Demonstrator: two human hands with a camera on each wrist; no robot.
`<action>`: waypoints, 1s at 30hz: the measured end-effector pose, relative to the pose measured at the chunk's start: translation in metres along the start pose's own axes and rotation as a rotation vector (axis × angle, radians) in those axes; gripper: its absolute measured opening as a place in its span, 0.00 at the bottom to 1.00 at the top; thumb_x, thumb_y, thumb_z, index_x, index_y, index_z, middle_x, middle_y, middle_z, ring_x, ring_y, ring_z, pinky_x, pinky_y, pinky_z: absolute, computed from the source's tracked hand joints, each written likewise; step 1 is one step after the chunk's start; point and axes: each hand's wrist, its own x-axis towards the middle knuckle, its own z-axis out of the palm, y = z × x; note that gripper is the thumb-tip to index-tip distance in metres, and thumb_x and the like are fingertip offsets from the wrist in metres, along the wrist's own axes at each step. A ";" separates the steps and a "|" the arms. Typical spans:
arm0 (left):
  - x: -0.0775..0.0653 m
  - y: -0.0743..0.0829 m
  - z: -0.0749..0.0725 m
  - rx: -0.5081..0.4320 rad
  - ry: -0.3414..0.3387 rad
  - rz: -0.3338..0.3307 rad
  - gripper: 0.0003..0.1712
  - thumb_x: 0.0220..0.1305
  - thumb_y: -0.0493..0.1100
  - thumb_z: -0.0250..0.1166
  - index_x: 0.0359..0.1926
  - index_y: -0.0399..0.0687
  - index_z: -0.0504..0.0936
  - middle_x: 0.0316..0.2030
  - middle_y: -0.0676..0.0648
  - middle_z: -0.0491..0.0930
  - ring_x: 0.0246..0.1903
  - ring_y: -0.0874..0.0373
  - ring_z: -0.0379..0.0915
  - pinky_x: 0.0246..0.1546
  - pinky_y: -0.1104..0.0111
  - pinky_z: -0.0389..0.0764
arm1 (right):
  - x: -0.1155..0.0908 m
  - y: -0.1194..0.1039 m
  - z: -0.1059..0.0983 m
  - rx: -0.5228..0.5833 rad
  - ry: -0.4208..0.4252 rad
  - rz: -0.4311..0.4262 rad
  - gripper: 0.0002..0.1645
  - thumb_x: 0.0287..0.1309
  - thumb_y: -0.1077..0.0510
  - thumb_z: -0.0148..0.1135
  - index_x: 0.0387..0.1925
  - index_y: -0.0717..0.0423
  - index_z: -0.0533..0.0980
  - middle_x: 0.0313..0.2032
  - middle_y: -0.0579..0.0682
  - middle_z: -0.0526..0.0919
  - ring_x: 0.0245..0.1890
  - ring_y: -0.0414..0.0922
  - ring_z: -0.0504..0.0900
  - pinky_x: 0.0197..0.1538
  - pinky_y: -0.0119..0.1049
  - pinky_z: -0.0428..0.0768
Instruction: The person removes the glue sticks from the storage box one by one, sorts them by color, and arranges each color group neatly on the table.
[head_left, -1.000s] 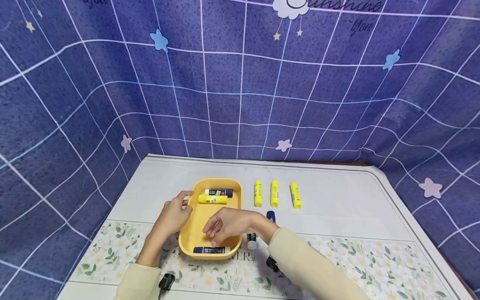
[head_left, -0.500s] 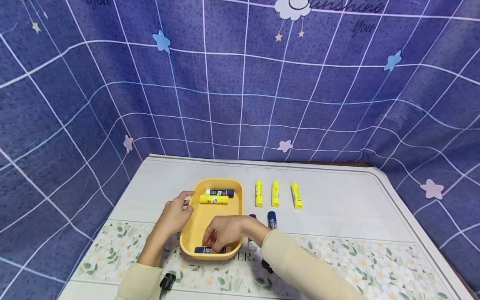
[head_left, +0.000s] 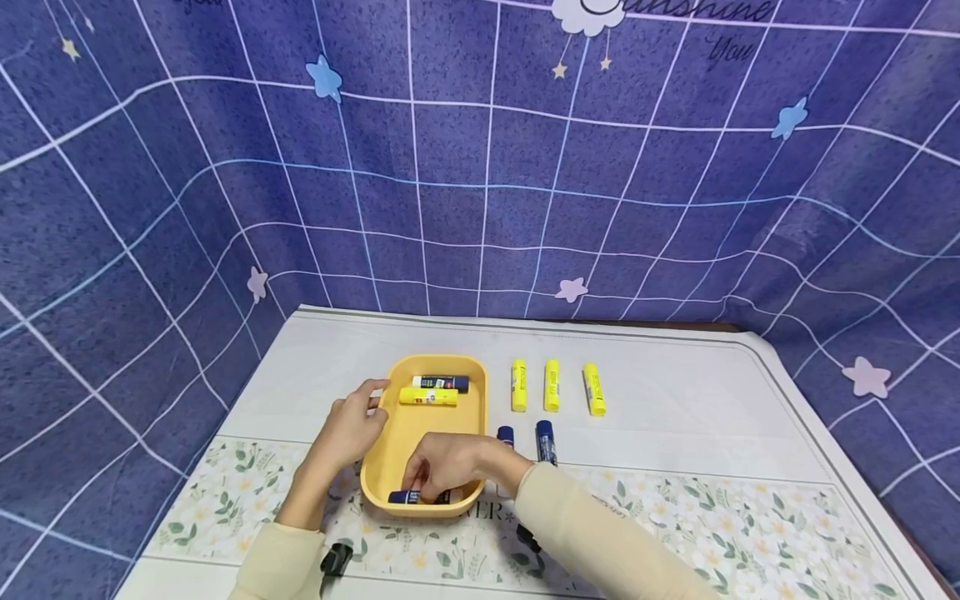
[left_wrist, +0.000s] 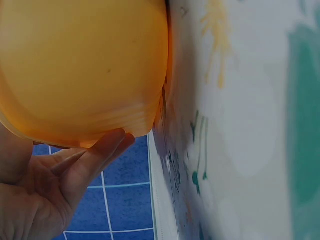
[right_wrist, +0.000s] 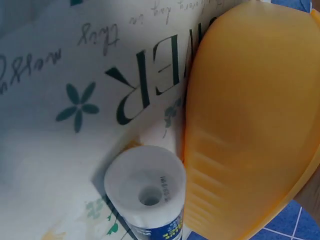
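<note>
A yellow plastic tray [head_left: 386,467] stands at the table's left middle. My left hand [head_left: 352,429] grips its left side; in the left wrist view its fingers [left_wrist: 107,147] press the outer wall. Inside the tray's front end, my right hand [head_left: 446,462] pinches a dark-blue glue stick [head_left: 403,497], partly covered by the fingers. A yellow glue stick [head_left: 427,397] and a blue-and-white glue stick [head_left: 441,383] lie side by side at the tray's back. The right wrist view shows the tray's outer wall [right_wrist: 250,120], not the hand's grip.
Three yellow glue sticks [head_left: 552,385] lie in a row right of the tray. Nearer are two blue-capped ones, one glue stick [head_left: 546,442] and another glue stick [head_left: 506,437] partly behind the right arm. A blue curtain [head_left: 480,167] hangs behind the white table [head_left: 675,400].
My right hand has come down onto the dark-blue glue stick at the tray's front and taken hold of it. The left hand has stayed at the tray's side.
</note>
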 end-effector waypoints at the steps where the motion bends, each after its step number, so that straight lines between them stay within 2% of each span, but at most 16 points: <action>1: 0.000 0.000 0.000 -0.001 0.000 0.000 0.29 0.72 0.35 0.53 0.73 0.38 0.69 0.59 0.25 0.80 0.55 0.34 0.84 0.45 0.53 0.91 | 0.000 0.001 0.000 0.012 0.006 0.000 0.13 0.56 0.70 0.69 0.42 0.54 0.87 0.31 0.43 0.83 0.27 0.36 0.80 0.20 0.29 0.78; 5: 0.001 -0.001 0.001 0.002 0.001 0.000 0.29 0.72 0.35 0.54 0.73 0.38 0.69 0.59 0.26 0.80 0.55 0.34 0.84 0.45 0.53 0.91 | -0.001 0.003 0.001 0.061 0.016 -0.018 0.13 0.56 0.70 0.69 0.42 0.55 0.87 0.31 0.45 0.84 0.26 0.37 0.80 0.19 0.29 0.78; 12: 0.002 0.000 0.001 0.014 0.012 0.009 0.29 0.71 0.35 0.54 0.72 0.37 0.69 0.58 0.26 0.81 0.54 0.33 0.84 0.45 0.52 0.91 | -0.008 0.001 -0.001 0.140 0.040 -0.104 0.13 0.53 0.71 0.70 0.42 0.62 0.87 0.33 0.47 0.88 0.33 0.36 0.84 0.36 0.26 0.83; 21: 0.003 -0.001 0.002 0.026 0.018 0.015 0.29 0.71 0.36 0.55 0.71 0.39 0.70 0.58 0.27 0.81 0.56 0.34 0.83 0.48 0.51 0.90 | -0.026 -0.001 -0.011 0.238 0.051 -0.146 0.14 0.56 0.71 0.70 0.46 0.62 0.86 0.36 0.52 0.90 0.35 0.38 0.86 0.42 0.28 0.86; 27: 0.001 -0.002 0.001 0.016 0.009 0.007 0.29 0.71 0.36 0.54 0.72 0.39 0.69 0.59 0.27 0.80 0.56 0.34 0.83 0.45 0.54 0.91 | -0.038 0.002 -0.025 0.257 0.155 -0.164 0.15 0.57 0.70 0.69 0.47 0.58 0.86 0.36 0.49 0.90 0.37 0.39 0.86 0.45 0.30 0.87; 30: 0.001 -0.001 0.000 0.016 0.005 -0.001 0.29 0.72 0.36 0.54 0.73 0.39 0.69 0.59 0.26 0.80 0.54 0.35 0.85 0.41 0.58 0.92 | -0.044 0.006 -0.033 0.324 0.226 -0.168 0.17 0.57 0.70 0.69 0.49 0.60 0.85 0.39 0.51 0.90 0.39 0.40 0.86 0.47 0.31 0.87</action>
